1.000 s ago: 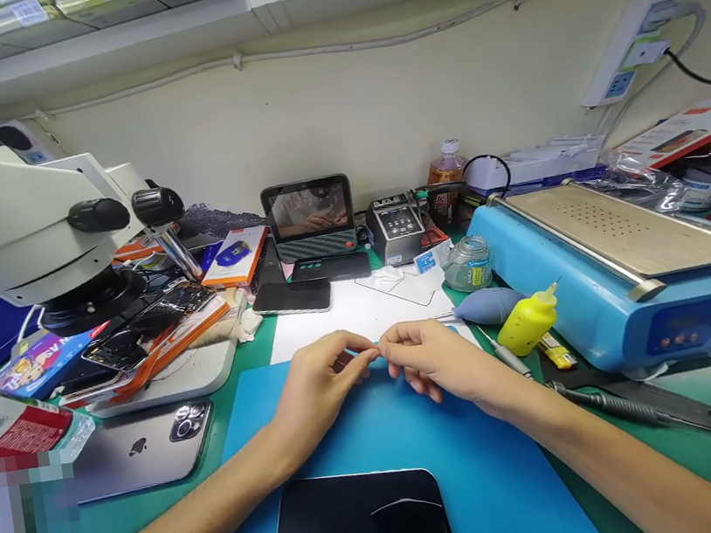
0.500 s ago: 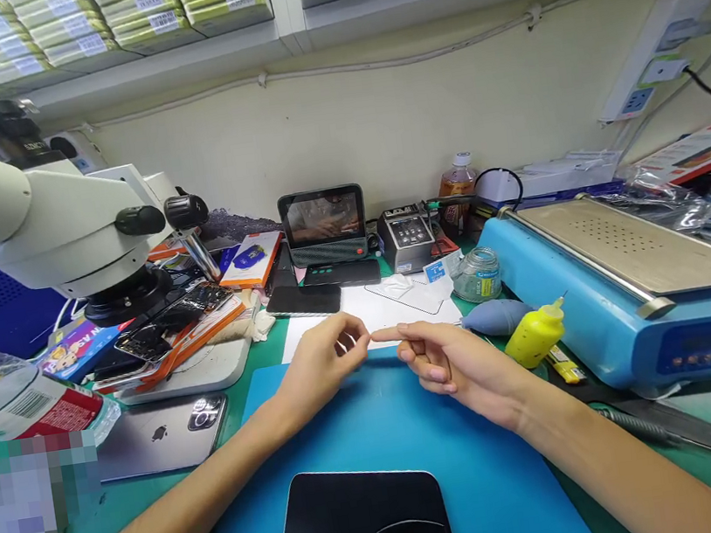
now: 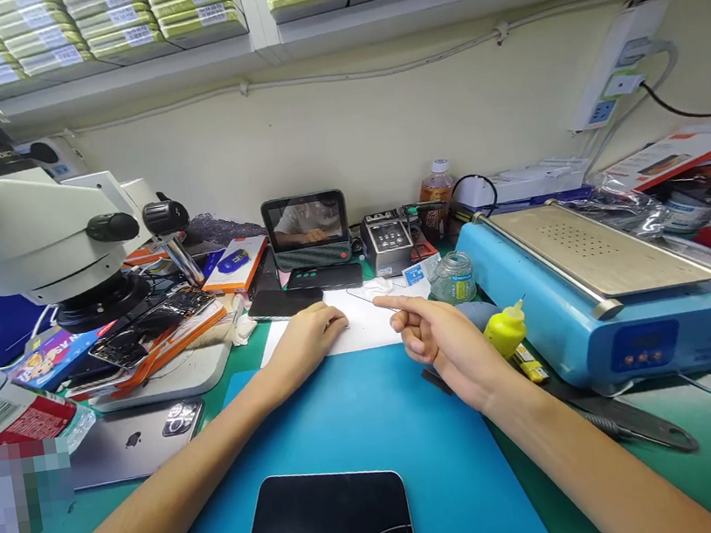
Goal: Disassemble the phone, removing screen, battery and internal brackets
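My left hand (image 3: 304,335) is palm down at the near edge of the white paper (image 3: 364,327). Its fingers are bent and together; what they hold, if anything, is hidden. To the right, my right hand (image 3: 441,338) points its index finger leftward over the paper, the other fingers loosely curled, and I see nothing held. A gap separates the two hands. Beneath the right hand a small dark flat piece (image 3: 436,380) pokes out on the blue mat (image 3: 350,417). Nearer to me lies a black-screened tablet (image 3: 326,526), flat on the mat, with a curved light line on its glass.
At left stand a microscope (image 3: 46,230), a grey phone (image 3: 135,443) and a bottle (image 3: 11,407). On the right are a yellow squeeze bottle (image 3: 505,329), a glass jar (image 3: 453,277) and a blue heating plate machine (image 3: 605,302). A small display (image 3: 307,229) stands behind the paper.
The hands have separated: my left hand's pinch has left the right index fingertip and lowered leftward to the paper. My right index finger stays stretched. The whole view has shifted slightly.
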`<state>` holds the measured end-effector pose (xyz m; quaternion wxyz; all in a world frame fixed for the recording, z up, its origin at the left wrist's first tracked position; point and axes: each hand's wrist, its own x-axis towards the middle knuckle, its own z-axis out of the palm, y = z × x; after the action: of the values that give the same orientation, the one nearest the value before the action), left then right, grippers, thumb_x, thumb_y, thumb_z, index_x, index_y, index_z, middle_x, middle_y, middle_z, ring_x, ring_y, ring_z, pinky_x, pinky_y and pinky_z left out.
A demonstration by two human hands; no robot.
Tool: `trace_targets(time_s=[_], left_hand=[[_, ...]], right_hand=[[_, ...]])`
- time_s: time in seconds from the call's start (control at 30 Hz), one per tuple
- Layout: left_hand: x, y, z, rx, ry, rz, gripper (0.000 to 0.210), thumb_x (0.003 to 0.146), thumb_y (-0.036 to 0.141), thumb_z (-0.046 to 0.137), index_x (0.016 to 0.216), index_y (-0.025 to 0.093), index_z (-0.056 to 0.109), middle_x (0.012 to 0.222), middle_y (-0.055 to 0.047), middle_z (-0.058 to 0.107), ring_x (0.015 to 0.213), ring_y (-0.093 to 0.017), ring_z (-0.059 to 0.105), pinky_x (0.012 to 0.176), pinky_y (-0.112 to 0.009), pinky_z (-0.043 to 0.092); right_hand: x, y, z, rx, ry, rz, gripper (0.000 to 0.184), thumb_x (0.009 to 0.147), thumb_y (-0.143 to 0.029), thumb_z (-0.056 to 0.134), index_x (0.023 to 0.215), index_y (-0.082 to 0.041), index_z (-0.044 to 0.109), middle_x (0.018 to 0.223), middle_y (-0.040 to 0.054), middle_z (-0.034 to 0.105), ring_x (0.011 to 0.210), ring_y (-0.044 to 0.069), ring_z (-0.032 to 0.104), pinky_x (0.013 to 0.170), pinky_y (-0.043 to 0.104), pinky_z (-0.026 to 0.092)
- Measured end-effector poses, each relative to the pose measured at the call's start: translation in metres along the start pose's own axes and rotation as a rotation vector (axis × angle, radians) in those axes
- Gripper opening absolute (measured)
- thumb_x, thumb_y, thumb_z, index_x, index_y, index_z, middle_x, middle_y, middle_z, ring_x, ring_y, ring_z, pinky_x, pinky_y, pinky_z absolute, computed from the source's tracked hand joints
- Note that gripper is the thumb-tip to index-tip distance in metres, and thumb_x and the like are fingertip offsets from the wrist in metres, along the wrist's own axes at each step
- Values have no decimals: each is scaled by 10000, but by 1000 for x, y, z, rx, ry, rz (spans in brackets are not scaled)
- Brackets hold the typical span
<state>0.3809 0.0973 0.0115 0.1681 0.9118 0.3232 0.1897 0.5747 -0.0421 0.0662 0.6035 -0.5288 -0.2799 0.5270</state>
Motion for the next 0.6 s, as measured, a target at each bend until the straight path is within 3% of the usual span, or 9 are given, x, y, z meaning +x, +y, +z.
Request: trace_targets(time_s=[0.2, 0.33, 0.5, 0.6], left_hand=[[1, 2, -4, -59, 31, -59, 210, 1102, 365, 738, 1156, 163, 754, 1139, -64, 781, 989, -217, 765, 916, -426, 659], [-11, 18, -36, -136, 95, -82, 159, 1124, 274, 617, 1071, 198, 746, 1079, -57, 810, 997, -229, 754, 899, -371, 598], [-77, 51, -80, -181, 65, -54, 278, 1154, 444, 543, 1116, 271, 757, 1114, -18, 814, 1011, -241, 741, 794, -334, 545], [-132, 59, -83, -127, -52, 29, 267, 1175, 451, 523, 1186, 289, 735, 1210, -24, 790, 1090, -247, 729, 933, -366, 562]], right_hand=[[4, 3, -4, -106, 32, -91, 340, 908, -381, 718, 1147, -177, 848, 818, 6, 638, 520, 65, 424, 450, 228, 286], [5, 0, -7, -253, 61, -191, 435, 943, -476, 672, 1225, -176, 811, 841, 6, 632, 526, 79, 451, 466, 244, 318], [-2, -9, 0, -542, 65, -369, 686, 1031, -749, 438, 1185, -173, 778, 807, 12, 627, 524, 119, 485, 494, 294, 372], [-21, -23, 5, -800, 40, -472, 606, 1078, -678, 411, 1038, -206, 789, 778, 23, 667, 588, 148, 557, 578, 312, 408]])
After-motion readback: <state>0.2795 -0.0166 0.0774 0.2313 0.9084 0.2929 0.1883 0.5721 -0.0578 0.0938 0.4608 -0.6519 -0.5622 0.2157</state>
